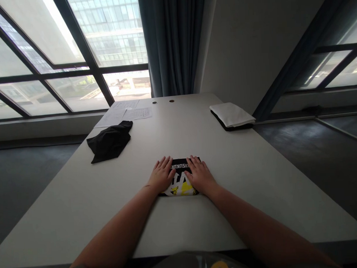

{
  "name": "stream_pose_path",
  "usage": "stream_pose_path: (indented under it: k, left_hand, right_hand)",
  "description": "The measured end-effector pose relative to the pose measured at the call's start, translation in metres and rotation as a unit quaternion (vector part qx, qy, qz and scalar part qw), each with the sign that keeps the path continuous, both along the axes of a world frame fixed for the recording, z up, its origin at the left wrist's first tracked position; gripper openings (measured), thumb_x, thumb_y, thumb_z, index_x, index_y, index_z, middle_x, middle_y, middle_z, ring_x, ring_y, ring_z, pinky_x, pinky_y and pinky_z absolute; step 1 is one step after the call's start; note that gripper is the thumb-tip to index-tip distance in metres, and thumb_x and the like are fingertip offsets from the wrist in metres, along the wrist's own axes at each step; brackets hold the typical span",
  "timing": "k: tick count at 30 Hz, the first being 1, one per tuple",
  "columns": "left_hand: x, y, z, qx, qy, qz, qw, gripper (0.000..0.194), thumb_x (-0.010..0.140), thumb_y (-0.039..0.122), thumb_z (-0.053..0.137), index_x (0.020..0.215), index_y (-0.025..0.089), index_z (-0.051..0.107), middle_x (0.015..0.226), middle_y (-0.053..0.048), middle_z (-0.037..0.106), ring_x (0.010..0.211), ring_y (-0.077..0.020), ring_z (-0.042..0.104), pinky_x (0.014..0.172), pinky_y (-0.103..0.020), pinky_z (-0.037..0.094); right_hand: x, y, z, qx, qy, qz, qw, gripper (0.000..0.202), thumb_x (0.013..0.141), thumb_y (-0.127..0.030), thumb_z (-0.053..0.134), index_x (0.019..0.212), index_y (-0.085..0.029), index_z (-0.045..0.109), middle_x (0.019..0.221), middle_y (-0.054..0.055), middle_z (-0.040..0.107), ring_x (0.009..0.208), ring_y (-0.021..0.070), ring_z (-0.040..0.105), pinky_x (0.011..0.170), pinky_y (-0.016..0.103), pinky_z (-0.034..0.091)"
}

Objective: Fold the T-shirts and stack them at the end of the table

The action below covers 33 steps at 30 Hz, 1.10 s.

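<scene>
A folded black cloth with white and yellow print (182, 184) lies flat near the middle of the white table (181, 223). My left hand (162, 174) rests on its left side, fingers spread and pointing away from me. On its right side lies my right hand (200, 174), also palm down with the fingers apart. Printed letters and yellow shapes show between the two hands. Both palms press on the cloth from above, and neither hand grips it.
A crumpled black cloth (111, 142) lies at the left, with papers (138, 113) behind it. Folded white cloth (232, 114) sits on a black one at the back right. Two round holes mark the table's far end, before a dark blue curtain (174, 44).
</scene>
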State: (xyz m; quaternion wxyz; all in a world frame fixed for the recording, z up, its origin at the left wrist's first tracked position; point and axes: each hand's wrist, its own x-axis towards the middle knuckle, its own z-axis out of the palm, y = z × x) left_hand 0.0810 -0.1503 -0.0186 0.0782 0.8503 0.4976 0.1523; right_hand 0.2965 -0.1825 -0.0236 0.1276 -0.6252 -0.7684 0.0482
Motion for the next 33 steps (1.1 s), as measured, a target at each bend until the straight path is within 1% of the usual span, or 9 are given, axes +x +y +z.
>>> stream_pose_path:
  k: [6,11,14,18,22,24,27,30,33]
  left_hand:
    - [-0.032,0.018,0.015,-0.035,-0.057,-0.024,0.997,0.045,0.102,0.035,0.047,0.145,0.024,0.055,0.142,-0.008,0.062,0.133,-0.0244,0.055,0.116,-0.045,0.041]
    - [-0.045,0.019,0.019,-0.071,-0.111,-0.070,0.989,0.031,0.098,0.033,0.053,0.124,0.025,0.068,0.119,-0.006,0.072,0.109,-0.0219,0.067,0.100,-0.037,0.052]
    - [-0.043,0.020,0.015,-0.063,-0.115,-0.049,0.990,0.027,0.098,0.033,0.053,0.116,0.024,0.071,0.113,-0.006,0.072,0.104,-0.0216,0.068,0.095,-0.036,0.054]
    - [-0.032,0.015,0.026,-0.005,-0.067,0.013,0.998,0.023,0.099,0.030,0.054,0.112,0.023,0.071,0.113,-0.007,0.071,0.107,-0.0234,0.066,0.098,-0.040,0.052]
    - [-0.005,-0.022,0.043,0.101,-0.025,0.053,0.993,0.029,0.101,0.030,0.052,0.124,0.023,0.067,0.123,-0.010,0.068,0.111,-0.0261,0.063,0.102,-0.045,0.048]
    - [0.010,-0.046,0.040,0.105,-0.032,0.028,0.994,0.035,0.104,0.035,0.045,0.130,0.022,0.065,0.129,-0.011,0.067,0.116,-0.0254,0.062,0.105,-0.043,0.047]
    - [0.026,-0.069,0.021,0.080,-0.001,-0.012,0.997,0.050,0.103,0.041,0.044,0.145,0.016,0.055,0.150,-0.015,0.055,0.141,-0.0310,0.048,0.117,-0.049,0.037]
    - [0.029,-0.071,0.003,0.048,0.036,-0.026,0.998,0.061,0.102,0.046,0.042,0.155,0.014,0.044,0.164,-0.013,0.038,0.154,-0.0338,0.029,0.125,-0.054,0.026]
    - [0.025,-0.065,-0.002,0.024,0.048,-0.026,0.998,0.065,0.104,0.049,0.039,0.158,0.014,0.040,0.168,-0.011,0.029,0.157,-0.0330,0.022,0.127,-0.053,0.022]
  right_hand:
    - [0.018,0.008,-0.003,-0.016,0.017,-0.041,0.999,0.065,0.103,-0.041,0.042,0.158,-0.008,0.037,0.168,0.020,0.025,0.155,0.0318,0.025,0.125,0.052,0.021]
    - [0.036,0.021,-0.001,-0.028,0.031,-0.007,0.999,0.058,0.103,-0.032,0.039,0.157,-0.010,0.040,0.163,0.016,0.038,0.152,0.0268,0.033,0.126,0.048,0.022]
    - [0.036,0.018,0.005,-0.010,0.003,-0.012,1.000,0.058,0.102,-0.031,0.042,0.155,-0.008,0.042,0.162,0.019,0.038,0.152,0.0302,0.032,0.125,0.050,0.023]
    - [0.013,0.002,0.018,0.107,-0.035,-0.007,0.994,0.061,0.098,-0.020,0.045,0.157,-0.005,0.039,0.166,0.021,0.030,0.155,0.0337,0.023,0.126,0.053,0.017]
    - [-0.009,-0.009,0.020,0.085,-0.029,0.025,0.996,0.060,0.099,-0.022,0.041,0.158,-0.007,0.040,0.163,0.020,0.037,0.152,0.0315,0.032,0.125,0.051,0.022]
    - [-0.011,-0.007,0.017,0.037,-0.029,0.023,0.999,0.059,0.100,-0.024,0.039,0.155,-0.005,0.043,0.161,0.020,0.040,0.150,0.0315,0.036,0.124,0.050,0.025]
    - [-0.006,-0.001,0.013,0.007,-0.023,0.023,0.999,0.059,0.101,-0.024,0.037,0.156,-0.004,0.043,0.163,0.018,0.037,0.151,0.0292,0.035,0.124,0.047,0.025]
    - [0.001,0.003,0.012,-0.004,-0.015,0.026,1.000,0.059,0.101,-0.025,0.036,0.157,-0.005,0.041,0.165,0.016,0.034,0.151,0.0277,0.034,0.125,0.045,0.024]
    - [0.007,0.007,0.011,-0.016,-0.012,0.023,1.000,0.060,0.102,-0.028,0.036,0.158,-0.006,0.039,0.166,0.015,0.032,0.153,0.0274,0.030,0.125,0.045,0.022]
